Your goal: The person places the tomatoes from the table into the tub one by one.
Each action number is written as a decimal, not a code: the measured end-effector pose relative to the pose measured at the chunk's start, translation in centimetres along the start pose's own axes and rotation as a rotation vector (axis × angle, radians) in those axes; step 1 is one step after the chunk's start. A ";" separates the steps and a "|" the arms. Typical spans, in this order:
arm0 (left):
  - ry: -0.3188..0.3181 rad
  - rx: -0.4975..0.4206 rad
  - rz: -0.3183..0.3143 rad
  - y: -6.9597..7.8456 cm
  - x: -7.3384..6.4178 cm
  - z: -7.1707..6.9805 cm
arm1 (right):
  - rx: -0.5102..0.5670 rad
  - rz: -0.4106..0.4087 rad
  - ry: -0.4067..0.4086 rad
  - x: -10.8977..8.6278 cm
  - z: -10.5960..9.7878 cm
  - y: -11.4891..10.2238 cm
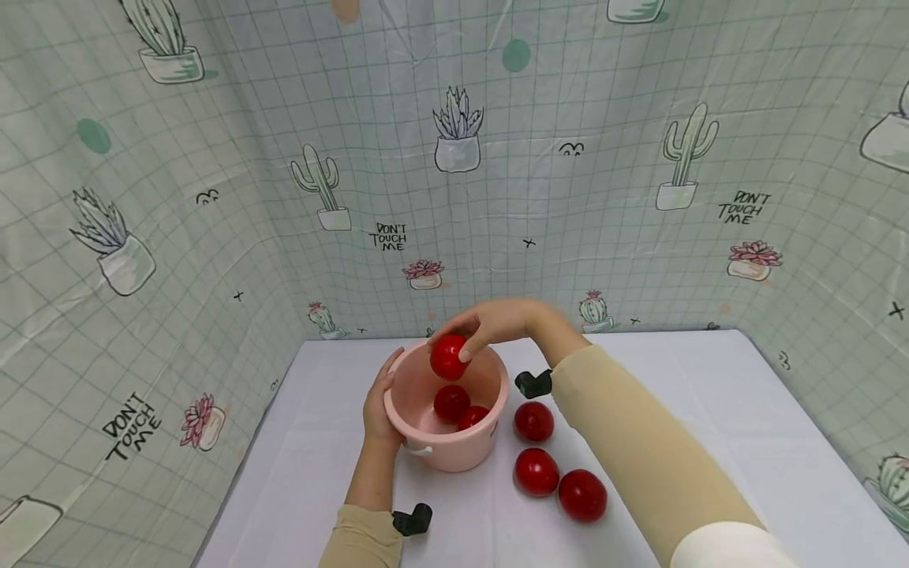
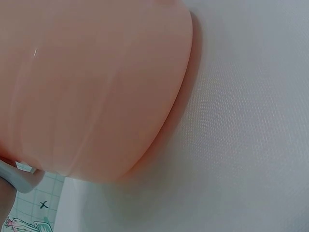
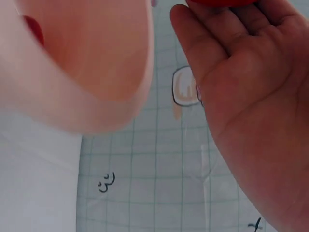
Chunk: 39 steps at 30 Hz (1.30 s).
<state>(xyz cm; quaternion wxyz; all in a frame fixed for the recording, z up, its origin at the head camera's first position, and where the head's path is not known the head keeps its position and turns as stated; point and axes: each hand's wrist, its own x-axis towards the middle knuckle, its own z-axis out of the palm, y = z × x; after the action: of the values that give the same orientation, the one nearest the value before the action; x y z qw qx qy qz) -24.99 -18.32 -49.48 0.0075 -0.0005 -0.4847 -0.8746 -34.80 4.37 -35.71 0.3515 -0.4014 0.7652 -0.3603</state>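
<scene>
My right hand (image 1: 495,322) holds a shiny red round fruit (image 1: 447,357) between thumb and fingers, over the mouth of a pink bucket (image 1: 454,454). Only the lower edge of that fruit shows at the top of the right wrist view, by the curved fingers (image 3: 200,38). At the bucket's left side, my left hand (image 1: 379,406) grips the rim, its fingers along the outer wall. Inside lie a darker red fruit (image 1: 451,403) and another red fruit (image 1: 473,416), partly hidden by the rim. The bucket wall (image 2: 96,87) fills much of the left wrist view.
Right of the bucket, three more red fruits lie on the white tabletop (image 1: 305,457): one close to the wall (image 1: 534,421), one nearer the front (image 1: 536,472), and one beside that (image 1: 582,495). A white handle (image 1: 419,451) hangs at the bucket's front. Cactus-print cloth (image 1: 525,197) encloses the table.
</scene>
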 end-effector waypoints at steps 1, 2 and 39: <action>-0.001 0.001 0.000 0.0 0.0 0.0 | -0.012 0.014 -0.009 0.4 0.1 -0.2; 0.003 0.001 -0.003 0.0 0.0 0.0 | -0.018 0.022 -0.022 0.8 0.2 -0.5; -0.049 0.020 0.009 -0.1 0.0 -0.6 | -0.175 0.264 -0.112 6.6 5.5 -0.3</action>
<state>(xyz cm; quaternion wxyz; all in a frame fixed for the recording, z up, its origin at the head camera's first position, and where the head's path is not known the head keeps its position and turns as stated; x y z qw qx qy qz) -24.96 -18.77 -49.83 -0.0004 -0.0238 -0.4933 -0.8695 -33.03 -2.99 -39.80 0.4017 -0.3458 0.8190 -0.2198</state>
